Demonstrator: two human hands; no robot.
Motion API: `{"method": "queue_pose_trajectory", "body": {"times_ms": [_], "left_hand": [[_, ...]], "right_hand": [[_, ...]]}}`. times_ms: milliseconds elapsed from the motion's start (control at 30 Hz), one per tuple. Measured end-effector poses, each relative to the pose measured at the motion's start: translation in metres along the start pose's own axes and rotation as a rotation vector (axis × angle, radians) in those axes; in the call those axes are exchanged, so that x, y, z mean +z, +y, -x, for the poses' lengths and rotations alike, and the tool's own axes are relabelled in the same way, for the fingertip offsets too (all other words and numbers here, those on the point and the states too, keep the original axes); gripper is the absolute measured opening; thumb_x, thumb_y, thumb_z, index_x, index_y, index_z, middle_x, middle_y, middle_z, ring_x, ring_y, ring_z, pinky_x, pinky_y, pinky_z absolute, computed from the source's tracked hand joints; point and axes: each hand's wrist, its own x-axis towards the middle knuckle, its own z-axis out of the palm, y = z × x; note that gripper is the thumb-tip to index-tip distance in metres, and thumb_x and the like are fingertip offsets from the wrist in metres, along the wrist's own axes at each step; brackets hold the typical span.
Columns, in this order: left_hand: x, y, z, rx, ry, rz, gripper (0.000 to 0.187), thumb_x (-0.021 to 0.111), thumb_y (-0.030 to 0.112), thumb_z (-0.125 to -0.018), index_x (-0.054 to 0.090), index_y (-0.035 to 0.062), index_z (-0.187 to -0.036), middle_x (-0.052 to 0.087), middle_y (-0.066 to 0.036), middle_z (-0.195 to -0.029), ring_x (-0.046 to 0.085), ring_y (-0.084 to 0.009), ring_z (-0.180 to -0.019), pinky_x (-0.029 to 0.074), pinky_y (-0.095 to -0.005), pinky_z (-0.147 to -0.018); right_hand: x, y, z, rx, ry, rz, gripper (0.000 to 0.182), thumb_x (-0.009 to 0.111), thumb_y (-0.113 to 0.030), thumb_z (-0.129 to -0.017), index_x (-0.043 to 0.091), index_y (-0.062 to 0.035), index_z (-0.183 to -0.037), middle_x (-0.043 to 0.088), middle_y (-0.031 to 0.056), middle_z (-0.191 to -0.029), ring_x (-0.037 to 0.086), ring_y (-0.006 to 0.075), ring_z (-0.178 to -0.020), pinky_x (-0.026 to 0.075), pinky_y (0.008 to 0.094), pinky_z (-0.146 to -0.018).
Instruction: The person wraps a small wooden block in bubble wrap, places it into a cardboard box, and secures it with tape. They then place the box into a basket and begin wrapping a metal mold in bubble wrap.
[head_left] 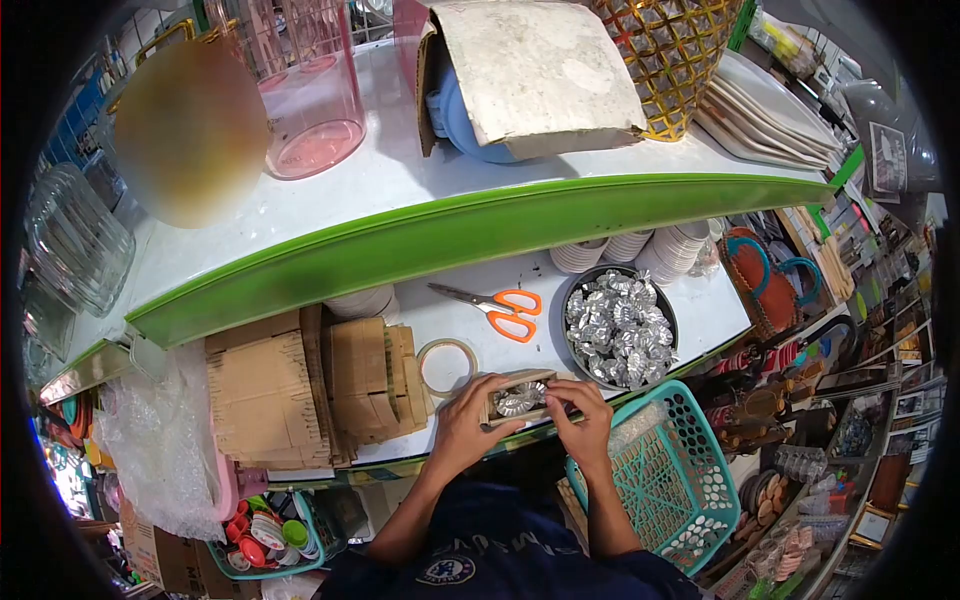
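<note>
A small cardboard box [519, 380], its top open, is held near the front edge of the lower shelf. Inside it lie shiny fluted metal tart moulds [515, 402]. My left hand [462, 430] wraps round the box's left end, thumb along the near side. At the right end, my right hand [584, 420] has its fingers bent over the box, fingertips right at the moulds. Behind it stands a dark round bowl [571, 352] heaped with more of these moulds [620, 325]. A roll of tape [428, 375] rests just beyond my left hand.
Orange-handled scissors [512, 328] lie on the lower shelf. Folded cardboard pieces [265, 400] stand at left, beside bubble wrap [165, 440]. A green-edged upper shelf [480, 225] overhangs the back. Below right sits a turquoise basket [728, 485]; stacked white cups [680, 250] stand behind the bowl.
</note>
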Motion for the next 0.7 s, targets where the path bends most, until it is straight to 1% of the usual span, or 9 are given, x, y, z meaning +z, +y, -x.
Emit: {"method": "queue_pose_trajectory", "body": {"times_ms": [33, 100, 167, 200, 267, 467, 567, 633, 700], "left_hand": [[0.000, -0.001, 0.000, 0.003, 0.003, 0.003, 0.064, 0.086, 0.032, -0.076, 0.059, 0.0062, -0.127, 0.064, -0.012, -0.126, 0.064, -0.0325, -0.115, 0.052, -0.0414, -0.095], [0.000, 0.000, 0.000, 0.009, 0.005, 0.006, 0.064, 0.086, 0.033, -0.076, 0.059, 0.0062, -0.127, 0.064, -0.012, -0.126, 0.064, -0.0326, -0.115, 0.052, -0.0414, -0.095], [-0.002, 0.002, 0.000, -0.050, -0.041, 0.038, 0.066, 0.087, 0.023, -0.074, 0.057, 0.0057, -0.130, 0.062, -0.015, -0.128, 0.061, -0.0331, -0.120, 0.049, -0.0403, -0.099], [-0.001, 0.001, 0.000, -0.050, -0.042, 0.038, 0.066, 0.087, 0.023, -0.074, 0.057, 0.0057, -0.130, 0.062, -0.015, -0.128, 0.061, -0.0331, -0.120, 0.049, -0.0403, -0.099], [0.000, -0.002, 0.000, -0.004, -0.017, 0.011, 0.066, 0.086, 0.033, -0.076, 0.057, 0.0065, -0.130, 0.064, -0.013, -0.125, 0.064, -0.0332, -0.114, 0.051, -0.0417, -0.095], [0.001, -0.005, 0.001, 0.017, -0.007, 0.010, 0.065, 0.085, 0.033, -0.077, 0.057, 0.0071, -0.129, 0.064, -0.013, -0.126, 0.064, -0.0333, -0.115, 0.051, -0.0419, -0.095], [0.001, -0.005, 0.001, 0.008, -0.012, 0.002, 0.064, 0.085, 0.033, -0.077, 0.057, 0.0072, -0.129, 0.064, -0.013, -0.126, 0.064, -0.0333, -0.115, 0.051, -0.0420, -0.096], [0.000, -0.004, 0.001, 0.006, -0.014, -0.002, 0.065, 0.085, 0.034, -0.077, 0.057, 0.0072, -0.129, 0.064, -0.013, -0.126, 0.063, -0.0333, -0.115, 0.051, -0.0420, -0.096], [0.000, -0.003, 0.000, 0.008, -0.016, -0.006, 0.065, 0.085, 0.034, -0.077, 0.057, 0.0072, -0.129, 0.064, -0.013, -0.126, 0.063, -0.0333, -0.116, 0.051, -0.0421, -0.096]], "right_hand": [[0.000, -0.001, 0.000, 0.029, 0.000, -0.013, 0.011, 0.075, -0.004, -0.084, 0.077, -0.0045, -0.095, 0.075, 0.0104, -0.100, 0.068, 0.0235, -0.089, 0.053, 0.0320, -0.076], [0.001, 0.003, 0.001, 0.015, 0.002, -0.018, 0.011, 0.075, -0.005, -0.085, 0.077, -0.0044, -0.096, 0.075, 0.0105, -0.100, 0.068, 0.0236, -0.089, 0.052, 0.0321, -0.077], [0.001, 0.004, 0.001, 0.003, 0.004, -0.023, 0.011, 0.074, -0.005, -0.085, 0.076, -0.0043, -0.096, 0.075, 0.0106, -0.101, 0.068, 0.0236, -0.089, 0.052, 0.0321, -0.077], [0.001, 0.004, 0.001, 0.011, 0.002, -0.029, 0.011, 0.074, -0.006, -0.086, 0.076, -0.0042, -0.096, 0.075, 0.0105, -0.100, 0.068, 0.0237, -0.090, 0.052, 0.0321, -0.078], [0.000, 0.003, 0.001, 0.019, 0.001, -0.034, 0.011, 0.073, -0.006, -0.086, 0.076, -0.0041, -0.096, 0.075, 0.0105, -0.100, 0.068, 0.0237, -0.090, 0.052, 0.0320, -0.078], [0.000, 0.007, 0.002, 0.001, 0.000, -0.042, 0.011, 0.074, -0.006, -0.086, 0.076, -0.0037, -0.097, 0.074, 0.0115, -0.102, 0.068, 0.0238, -0.091, 0.052, 0.0322, -0.079], [-0.002, 0.007, 0.003, 0.057, 0.013, -0.098, 0.011, 0.074, -0.005, -0.085, 0.076, -0.0033, -0.096, 0.073, 0.0118, -0.103, 0.068, 0.0245, -0.091, 0.052, 0.0321, -0.078], [-0.005, 0.015, 0.004, -0.008, 0.159, 0.001, 0.013, 0.076, -0.004, -0.083, 0.076, -0.0034, -0.096, 0.071, 0.0109, -0.100, 0.067, 0.0250, -0.089, 0.052, 0.0324, -0.075], [-0.013, 0.017, 0.001, -0.001, 0.205, 0.067, 0.013, 0.076, -0.003, -0.082, 0.075, -0.0036, -0.096, 0.070, 0.0102, -0.097, 0.065, 0.0249, -0.088, 0.051, 0.0329, -0.075]]}}
